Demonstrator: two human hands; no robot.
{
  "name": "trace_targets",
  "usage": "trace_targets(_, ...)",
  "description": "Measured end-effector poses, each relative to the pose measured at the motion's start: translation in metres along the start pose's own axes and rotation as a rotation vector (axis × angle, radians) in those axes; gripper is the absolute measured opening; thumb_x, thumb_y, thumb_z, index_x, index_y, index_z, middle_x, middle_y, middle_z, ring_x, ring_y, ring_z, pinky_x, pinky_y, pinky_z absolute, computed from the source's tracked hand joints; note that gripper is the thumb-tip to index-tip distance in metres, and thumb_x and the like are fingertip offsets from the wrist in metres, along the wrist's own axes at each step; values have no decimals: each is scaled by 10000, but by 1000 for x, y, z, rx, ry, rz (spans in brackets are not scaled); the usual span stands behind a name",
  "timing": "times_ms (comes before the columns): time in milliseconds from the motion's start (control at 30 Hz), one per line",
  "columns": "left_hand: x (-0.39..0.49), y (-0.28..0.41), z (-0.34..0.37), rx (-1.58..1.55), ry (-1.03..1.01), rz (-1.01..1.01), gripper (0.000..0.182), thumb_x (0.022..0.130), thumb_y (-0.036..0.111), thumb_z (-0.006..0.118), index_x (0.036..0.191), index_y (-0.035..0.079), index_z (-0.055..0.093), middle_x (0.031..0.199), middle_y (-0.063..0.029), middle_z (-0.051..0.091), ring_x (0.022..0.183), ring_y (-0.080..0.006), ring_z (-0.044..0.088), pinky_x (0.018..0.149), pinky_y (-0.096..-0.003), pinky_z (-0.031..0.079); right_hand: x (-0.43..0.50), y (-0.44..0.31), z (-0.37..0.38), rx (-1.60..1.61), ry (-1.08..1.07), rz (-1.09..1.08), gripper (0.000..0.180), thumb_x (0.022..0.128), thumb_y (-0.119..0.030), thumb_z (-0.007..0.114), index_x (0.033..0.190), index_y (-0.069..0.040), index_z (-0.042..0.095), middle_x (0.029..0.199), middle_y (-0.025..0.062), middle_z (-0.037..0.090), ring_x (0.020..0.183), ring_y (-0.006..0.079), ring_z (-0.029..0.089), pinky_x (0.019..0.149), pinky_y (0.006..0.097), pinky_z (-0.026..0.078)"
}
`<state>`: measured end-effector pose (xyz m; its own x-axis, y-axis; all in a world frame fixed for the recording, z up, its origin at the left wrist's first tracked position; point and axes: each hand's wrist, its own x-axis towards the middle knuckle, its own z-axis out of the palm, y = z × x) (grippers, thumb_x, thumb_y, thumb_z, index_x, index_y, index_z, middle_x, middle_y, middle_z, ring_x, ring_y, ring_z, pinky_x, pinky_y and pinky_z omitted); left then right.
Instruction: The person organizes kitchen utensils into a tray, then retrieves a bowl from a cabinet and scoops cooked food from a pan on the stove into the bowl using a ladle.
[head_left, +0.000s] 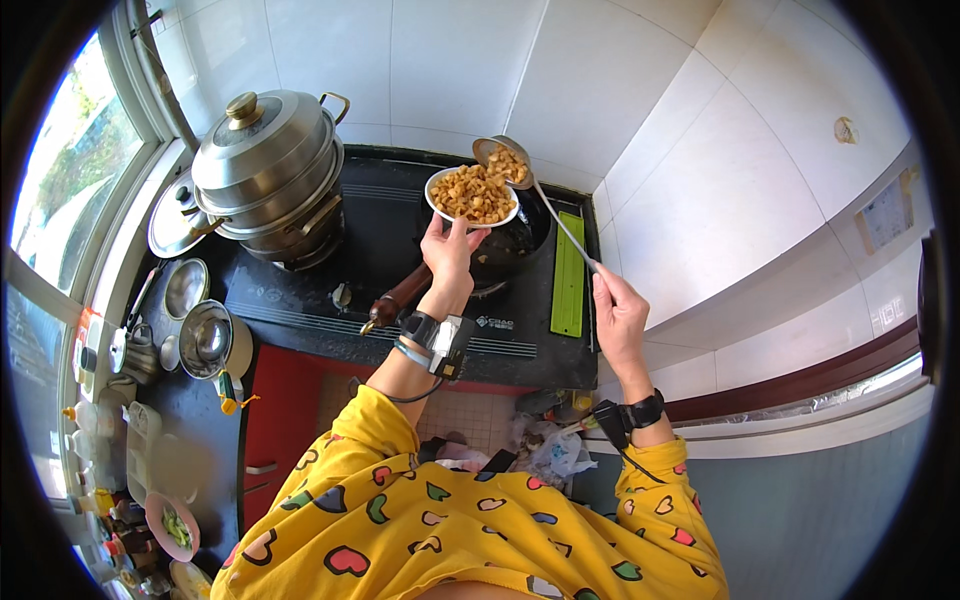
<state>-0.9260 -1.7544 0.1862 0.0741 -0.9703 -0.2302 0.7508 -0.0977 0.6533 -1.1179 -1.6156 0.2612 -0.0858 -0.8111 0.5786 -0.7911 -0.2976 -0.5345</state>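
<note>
My left hand (448, 259) holds a white bowl (429, 196) by its near rim. Golden-brown fried pieces (472, 193) are heaped in it. Above the stove's right side, my right hand (620, 311) grips the end of a long-handled metal ladle (559, 214). The ladle's bowl, tilted at the bowl's far right rim, has more brown pieces (506, 163) in it. Both are over a dark wok (529, 225), partly hidden by the bowl and my hand. Its brown wooden handle (401, 296) points toward me at the left, beside my left wrist.
On the left burner stands a lidded metal steamer (262, 161). A green strip (568, 274) lies along the black stove's right edge. Metal bowls (186, 289), a saucepan (240, 345) and a pink bowl of green vegetables (172, 525) sit on the left counter. Plastic bags (555, 450) lie below.
</note>
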Motion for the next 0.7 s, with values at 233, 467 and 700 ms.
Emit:
trace_targets(233,7,0,2,-10,17,-19,432,919,-11,537,1347,-8,476,1121,-138,651,803,-211,709,705,-275,617,-12,-11,19,-108,-2,-173,241,923,-61,628,1156,-47,687,655,96,525,517,208,511,500,320,419)
trace_targets(467,0,2,9,-34,-45,16,380,926,4,523,1303,-27,488,1128,-162,646,853,-296,716,733,-277,612,-12,-12,13,-79,75,-128,218,942,-58,612,1146,-29,683,638,82,483,519,157,475,501,287,398)
trace_targets(700,-5,8,12,-17,-64,-12,368,932,4,509,1298,-31,492,1146,-163,644,867,-292,716,738,-277,615,-12,-15,6,-67,89,-123,217,955,-58,590,1151,-26,676,650,83,504,527,154,485,515,285,404)
